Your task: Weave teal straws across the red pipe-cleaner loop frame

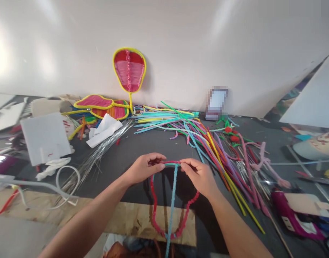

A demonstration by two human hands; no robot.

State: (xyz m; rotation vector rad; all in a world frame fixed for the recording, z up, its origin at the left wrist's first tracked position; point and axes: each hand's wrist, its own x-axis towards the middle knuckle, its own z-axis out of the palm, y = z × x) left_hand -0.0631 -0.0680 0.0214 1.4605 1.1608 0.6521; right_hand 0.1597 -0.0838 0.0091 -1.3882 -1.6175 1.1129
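bare forearms closest, a red loop between them

forearms come up from the near edge, one each side of the loop. left hand: thumb and fingers pinched narrow on the left part of the loop's top edge, which shows red and pale teal. right hand: likewise pinched, on the right end of the same edge, fingertips just beside the head of a blue stem. stem drops from the top edge, crosses the loop and runs past its lower curve to the bottom of the view. loop is fuzzy, wavy down the right side; it sits over the dark table and a brown strip along the near edge.

beyond the hands: coloured fuzzy stems heaped, many trailing down to the right. left of them, thin metal wires in a spread bundle, folded white paper touching its upper part. yellow-rimmed fan, red and pink, upright before the pale wall; similar yellow-rimmed pieces lie at its foot.

far left, a white card; below it, a looped white cable. right side: small red flowers, and nearer, a magenta tool, kind unclear.
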